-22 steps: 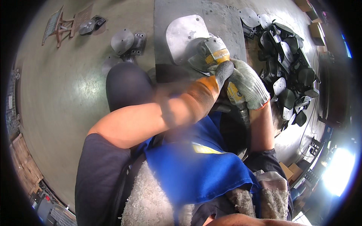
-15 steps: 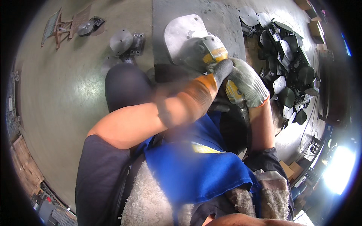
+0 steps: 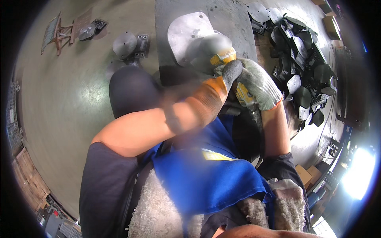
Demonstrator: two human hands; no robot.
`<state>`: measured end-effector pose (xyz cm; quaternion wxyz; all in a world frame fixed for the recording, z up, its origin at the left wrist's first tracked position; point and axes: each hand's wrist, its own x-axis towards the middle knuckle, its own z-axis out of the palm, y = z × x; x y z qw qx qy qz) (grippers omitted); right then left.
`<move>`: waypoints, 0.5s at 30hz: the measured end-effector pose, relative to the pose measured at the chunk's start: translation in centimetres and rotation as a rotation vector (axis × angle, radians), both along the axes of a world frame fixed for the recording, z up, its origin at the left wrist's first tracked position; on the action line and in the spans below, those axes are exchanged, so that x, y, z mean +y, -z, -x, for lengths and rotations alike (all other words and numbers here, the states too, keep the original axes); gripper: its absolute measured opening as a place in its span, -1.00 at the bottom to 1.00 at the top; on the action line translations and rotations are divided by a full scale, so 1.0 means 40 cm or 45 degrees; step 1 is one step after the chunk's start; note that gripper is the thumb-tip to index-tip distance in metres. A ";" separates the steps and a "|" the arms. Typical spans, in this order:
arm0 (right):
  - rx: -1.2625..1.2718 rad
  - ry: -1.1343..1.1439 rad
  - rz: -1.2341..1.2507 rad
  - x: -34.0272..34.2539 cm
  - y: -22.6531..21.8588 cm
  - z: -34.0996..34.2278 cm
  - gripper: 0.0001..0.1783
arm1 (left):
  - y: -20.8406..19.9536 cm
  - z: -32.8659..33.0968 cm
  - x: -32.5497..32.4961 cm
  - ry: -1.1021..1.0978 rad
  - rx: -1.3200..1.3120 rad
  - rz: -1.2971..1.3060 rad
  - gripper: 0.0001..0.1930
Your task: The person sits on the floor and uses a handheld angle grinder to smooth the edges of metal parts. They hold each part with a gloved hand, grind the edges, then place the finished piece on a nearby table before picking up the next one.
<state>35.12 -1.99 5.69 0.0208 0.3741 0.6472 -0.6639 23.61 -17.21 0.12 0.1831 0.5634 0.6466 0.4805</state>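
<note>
A yellow and grey angle grinder [image 3: 245, 94] is held in both hands over a rounded metal plate [image 3: 184, 31]. My right hand [image 3: 260, 85], in a whitish knit glove, is wrapped round its body. My left hand [image 3: 214, 93], in an orange glove with dark grey fingertips, is closed at the tool close by the right hand, its thumb lying over the top. The grinder's head covers the plate's lower right part, and a blur hides its disc and whether it touches the metal. The plate rests on a dark grey work surface [image 3: 238, 29].
To the right lies a heap of metal brackets [image 3: 303, 67] with round plates. More plates [image 3: 124, 45] sit on the floor at the left. A small wooden stool [image 3: 63, 33] stands far left. Cardboard boxes [image 3: 307, 174] and cables are along the right side.
The view has shifted slightly, so the plate and the surroundings appear a little further left. Both hands keep their hold on the grinder over the plate.
</note>
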 end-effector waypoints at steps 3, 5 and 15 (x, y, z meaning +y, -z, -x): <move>-0.079 0.026 -0.061 -0.008 -0.005 -0.026 -0.58 | 0.124 -0.025 -0.019 -0.008 0.891 0.037 -0.41; -0.061 0.018 -0.145 -0.021 -0.012 -0.031 -0.61 | 0.160 -0.032 -0.029 0.006 1.341 0.086 -0.39; 0.263 0.121 0.023 0.040 0.127 -0.048 -0.54 | -0.145 0.067 0.100 0.250 -0.164 0.999 -0.37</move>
